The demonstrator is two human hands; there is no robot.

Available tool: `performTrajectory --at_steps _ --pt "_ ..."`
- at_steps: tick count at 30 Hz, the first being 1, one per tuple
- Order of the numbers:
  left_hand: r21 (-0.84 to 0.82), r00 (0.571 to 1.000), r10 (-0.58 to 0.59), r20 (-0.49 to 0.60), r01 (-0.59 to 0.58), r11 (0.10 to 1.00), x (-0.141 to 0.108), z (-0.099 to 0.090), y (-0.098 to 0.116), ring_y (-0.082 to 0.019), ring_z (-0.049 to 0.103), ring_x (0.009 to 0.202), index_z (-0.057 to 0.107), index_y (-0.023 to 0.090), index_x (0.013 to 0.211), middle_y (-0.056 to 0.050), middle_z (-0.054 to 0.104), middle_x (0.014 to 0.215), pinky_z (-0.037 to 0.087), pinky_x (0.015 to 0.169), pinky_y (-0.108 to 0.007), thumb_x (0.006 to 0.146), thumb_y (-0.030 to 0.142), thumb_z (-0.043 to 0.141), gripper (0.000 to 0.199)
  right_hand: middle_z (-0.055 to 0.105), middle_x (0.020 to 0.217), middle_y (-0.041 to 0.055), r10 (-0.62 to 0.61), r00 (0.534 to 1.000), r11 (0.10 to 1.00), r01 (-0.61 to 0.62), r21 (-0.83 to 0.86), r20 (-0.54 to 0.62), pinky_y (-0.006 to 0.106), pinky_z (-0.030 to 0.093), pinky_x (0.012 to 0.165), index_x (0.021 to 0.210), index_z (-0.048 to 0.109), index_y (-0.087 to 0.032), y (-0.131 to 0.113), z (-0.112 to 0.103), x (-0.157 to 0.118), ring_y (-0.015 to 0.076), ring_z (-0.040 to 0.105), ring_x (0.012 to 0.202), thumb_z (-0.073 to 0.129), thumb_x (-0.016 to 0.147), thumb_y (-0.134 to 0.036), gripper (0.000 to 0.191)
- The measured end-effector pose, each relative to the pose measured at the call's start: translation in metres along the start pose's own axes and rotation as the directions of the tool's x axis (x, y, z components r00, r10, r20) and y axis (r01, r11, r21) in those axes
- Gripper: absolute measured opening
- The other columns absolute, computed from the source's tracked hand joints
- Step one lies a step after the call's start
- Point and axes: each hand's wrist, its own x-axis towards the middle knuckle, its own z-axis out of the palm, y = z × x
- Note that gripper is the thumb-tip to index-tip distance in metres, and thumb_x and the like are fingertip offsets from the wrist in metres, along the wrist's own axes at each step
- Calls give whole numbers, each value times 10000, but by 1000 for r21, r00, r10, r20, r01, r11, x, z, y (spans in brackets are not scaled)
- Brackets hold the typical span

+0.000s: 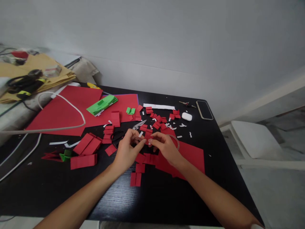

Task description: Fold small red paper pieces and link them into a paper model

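Grip (125,148) over table (178,203), wall (166,47) beyond

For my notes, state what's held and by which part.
A red paper piece, held by its two sides: left hand one, right hand the other.

We've got a black table (181,203): scissors (139,125) just beyond-left of our grip, red sheet (192,156) right of it, phone (204,110), keys (187,104), white case (186,116) farther beyond-right, folded red pieces (138,179) nearer us.
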Motion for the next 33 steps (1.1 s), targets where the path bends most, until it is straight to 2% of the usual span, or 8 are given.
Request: performTrajectory --at_steps 6,10,14,17,20,33 --pt "67 1000 17 26 -19 998 2 -3 0 -131 637 725 569 211 975 -6 684 885 500 689 -253 894 310 724 201 726 813 10 -1 1000 1000 1 22 11 252 513 586 929 710 -199 2 -1 3 155 676 719 809 730 -326 256" --pt "133 1000 12 26 -15 991 1 -4 0 -147 646 744 595 211 1013 -30 702 938 522 709 -274 897 323 720 205 723 751 19 -17 1000 1000 17 -3 2 274 546 618 833 715 -178 2 -1 4 157 687 693 783 779 -385 225" --pt "229 988 151 25 -153 961 -1 -4 8 -182 645 900 636 208 961 -76 670 1109 530 807 -315 917 306 690 120 717 714 18 -46 997 999 46 -11 -57 269 548 604 824 712 -171 2 0 3 154 687 663 763 797 -373 210" --pt "280 976 212 52 -218 935 -2 -4 12 -216 637 1029 658 203 874 -91 663 1128 510 895 -354 959 278 624 118 717 708 16 -79 993 997 78 -16 -87 273 553 598 826 713 -173 2 1 3 156 683 648 758 797 -367 201" --pt "303 977 204 67 -215 928 -1 -3 13 -222 640 1035 671 205 858 -86 677 1095 501 926 -373 974 271 596 153 724 719 22 -102 991 995 101 -25 -91 285 559 623 834 714 -179 2 3 1 165 688 666 760 800 -368 197" --pt "342 976 197 95 -218 914 -1 -3 14 -205 634 947 658 203 884 -72 678 1020 497 839 -338 993 275 573 156 721 746 15 -155 986 986 151 -63 -56 318 571 716 839 710 -198 2 5 -3 173 697 718 738 853 -393 198"
